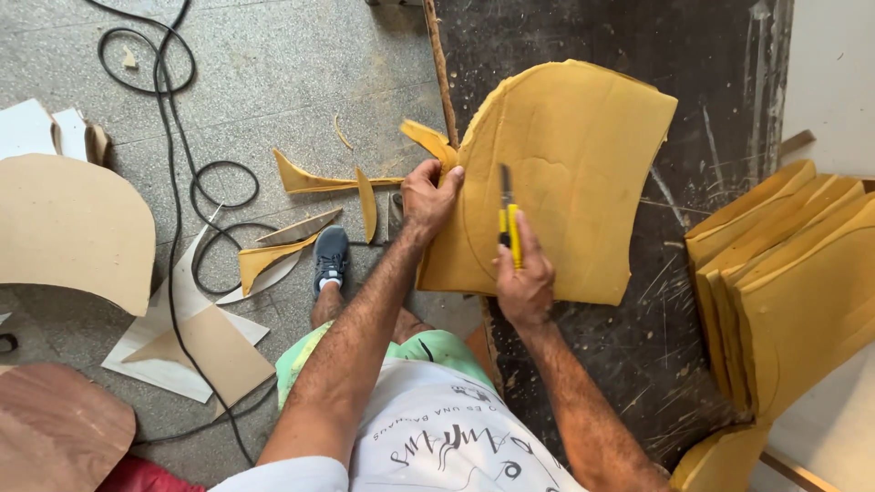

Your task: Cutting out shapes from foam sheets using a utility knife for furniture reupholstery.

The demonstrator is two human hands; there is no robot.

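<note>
A dark, scratched and dust-flecked workbench top (583, 364) is taking up the right half of the view, and a large yellow foam sheet with a curved upper edge (583, 155) is lying flat on it, its left edge hanging just over the bench side above the grey speckled floor (273, 82). Near the bench's right edge a stack of similar yellow foam pieces (793, 282) is sitting, well apart from the sheet being worked. On the floor, thin yellow foam offcuts (314, 182) are lying scattered beside a looping black cable (182, 173) and a rounded brown board panel (73, 228). The left hand (430, 196) is pressing down on the sheet's left edge, fingers curled over it and gripping the foam. The right hand (524, 278) is closing fully around a yellow utility knife (510, 223), whose blade is pointing away from the person and touching the sheet's surface just right of the left hand.
</note>
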